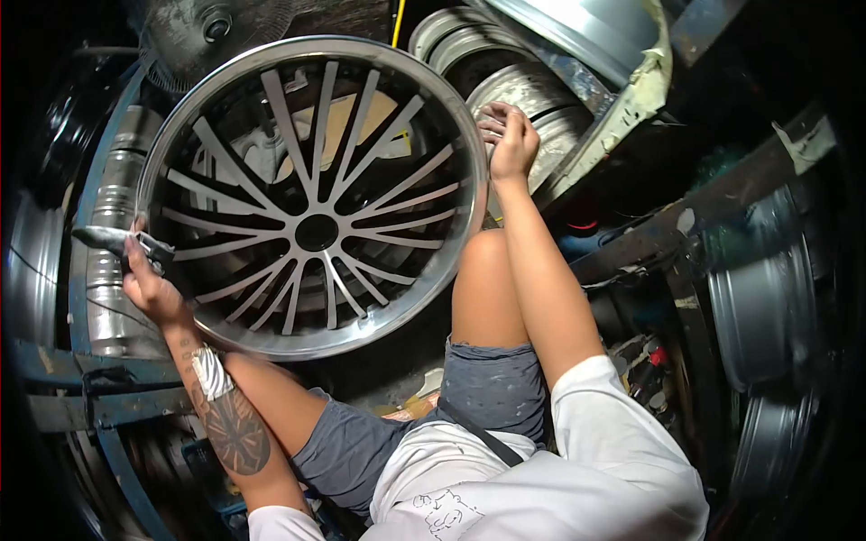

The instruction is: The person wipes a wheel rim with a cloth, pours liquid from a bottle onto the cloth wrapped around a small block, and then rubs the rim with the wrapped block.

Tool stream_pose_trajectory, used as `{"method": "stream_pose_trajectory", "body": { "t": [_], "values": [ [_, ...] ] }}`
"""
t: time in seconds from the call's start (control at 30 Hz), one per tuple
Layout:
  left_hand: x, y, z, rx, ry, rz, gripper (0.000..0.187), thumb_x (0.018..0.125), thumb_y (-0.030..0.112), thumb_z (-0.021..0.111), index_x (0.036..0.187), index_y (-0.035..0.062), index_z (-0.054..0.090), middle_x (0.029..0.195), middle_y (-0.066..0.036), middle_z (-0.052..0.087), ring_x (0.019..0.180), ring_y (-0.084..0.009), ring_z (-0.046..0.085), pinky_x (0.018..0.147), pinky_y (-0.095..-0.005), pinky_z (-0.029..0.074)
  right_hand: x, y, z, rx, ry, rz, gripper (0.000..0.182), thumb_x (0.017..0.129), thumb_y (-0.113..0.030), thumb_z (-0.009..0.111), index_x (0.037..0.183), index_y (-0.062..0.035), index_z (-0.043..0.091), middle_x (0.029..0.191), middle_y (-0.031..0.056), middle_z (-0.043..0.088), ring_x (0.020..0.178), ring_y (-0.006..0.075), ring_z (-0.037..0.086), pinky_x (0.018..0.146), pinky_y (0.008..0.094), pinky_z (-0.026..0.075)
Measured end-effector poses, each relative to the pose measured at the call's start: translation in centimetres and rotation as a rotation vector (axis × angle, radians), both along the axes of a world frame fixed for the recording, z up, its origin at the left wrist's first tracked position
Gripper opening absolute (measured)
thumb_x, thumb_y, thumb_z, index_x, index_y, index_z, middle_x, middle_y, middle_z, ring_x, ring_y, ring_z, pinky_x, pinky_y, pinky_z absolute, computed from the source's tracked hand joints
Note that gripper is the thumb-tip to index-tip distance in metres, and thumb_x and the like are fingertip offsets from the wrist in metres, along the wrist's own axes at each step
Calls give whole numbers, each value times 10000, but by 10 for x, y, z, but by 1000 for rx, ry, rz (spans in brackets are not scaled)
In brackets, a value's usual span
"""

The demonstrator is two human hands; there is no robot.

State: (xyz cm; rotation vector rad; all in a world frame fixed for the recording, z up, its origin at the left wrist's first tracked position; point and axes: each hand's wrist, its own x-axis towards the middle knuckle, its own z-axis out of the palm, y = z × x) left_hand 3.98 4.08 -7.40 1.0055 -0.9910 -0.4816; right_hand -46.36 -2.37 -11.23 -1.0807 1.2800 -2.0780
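A large alloy wheel rim [317, 194] with many grey spokes and a shiny outer lip stands tilted in front of my knees. My left hand [155, 287], at its left edge, is closed on a flat, pointed dark object [106, 238] with pale smears; its kind does not show clearly. The wrist above it has a silvery wrap. On the other side, my right hand [512, 142] is beside the rim's upper right edge, fingers loosely bent and apart, fingertips right at the lip. Nothing shows in that hand.
Other metal wheels [532, 99] are stacked behind at the upper right. A dusty fan [216, 29] is behind the rim. Blue metal framing [54, 365] runs along the left, and further silver rims [762, 311] line the right side. Cardboard [338, 131] shows between the spokes.
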Motion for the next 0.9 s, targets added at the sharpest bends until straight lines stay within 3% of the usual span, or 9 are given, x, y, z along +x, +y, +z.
{"method": "stream_pose_trajectory", "body": {
  "t": [0.13,0.2,0.23,0.37,0.47,0.6,0.77,0.87,0.9],
  "values": [
    [4,-2,-1,-1,-30,0,512,1106,347,502,1340,-86,642,1273,-123,684,1146,-181,630,1029,-290,445,-37,-23,-44,373,134,-17,391,1063,-319,506,1030,-1,732,896,136,758,719,144,715,635,290,545],
    [3,-3,-2,-32,-72,5,505,1111,337,491,1365,-78,627,1307,-131,677,1189,-202,629,1064,-307,443,-56,-21,-79,720,717,-258,443,977,-435,567,1009,-51,785,964,186,772,853,331,754,798,419,577],
    [8,-5,-6,2,-49,-18,503,1113,336,489,1368,-74,627,1308,-134,677,1186,-205,632,1057,-308,452,-47,-21,-76,758,658,-274,460,963,-462,556,1018,-69,789,984,210,752,923,403,733,841,465,556],
    [6,-9,-1,191,-264,157,573,1069,475,557,1223,-51,721,1054,-89,744,928,-173,668,868,-300,511,-24,-17,-68,489,387,-115,488,990,-422,610,870,37,725,739,170,716,682,236,682,664,380,497],
    [4,-12,12,371,-437,328,632,1021,575,600,1158,-21,761,885,-67,743,782,-167,643,765,-320,505,-8,-7,-40,343,-358,103,430,1021,-346,562,887,28,728,775,74,711,651,127,616,632,284,478],
    [38,-28,-9,254,-361,156,552,1054,499,590,1160,-12,768,886,-32,732,765,-134,604,723,-306,483,15,-14,-31,416,44,-187,445,936,-412,560,840,-47,795,744,132,738,746,252,713,712,391,517],
    [70,-48,-33,95,-289,54,460,1095,346,536,1314,-27,691,1262,-120,723,1126,-176,656,998,-312,490,12,-31,-74,443,105,-214,331,902,-345,572,906,-106,800,857,134,772,827,322,739,766,413,539],
    [101,-48,-47,-28,-805,130,483,1099,348,510,1368,-27,651,1337,-136,682,1153,-210,655,1020,-326,488,27,6,-48,204,54,-225,278,959,-296,582,979,-92,770,911,140,777,870,309,748,776,400,552],
    [94,-42,-38,88,-549,47,497,1100,361,504,1389,-23,636,1347,-138,672,1160,-217,653,1016,-329,493,31,4,-54,60,74,-216,226,986,-159,588,1011,5,743,852,52,739,788,113,654,750,280,516]
  ]
}}
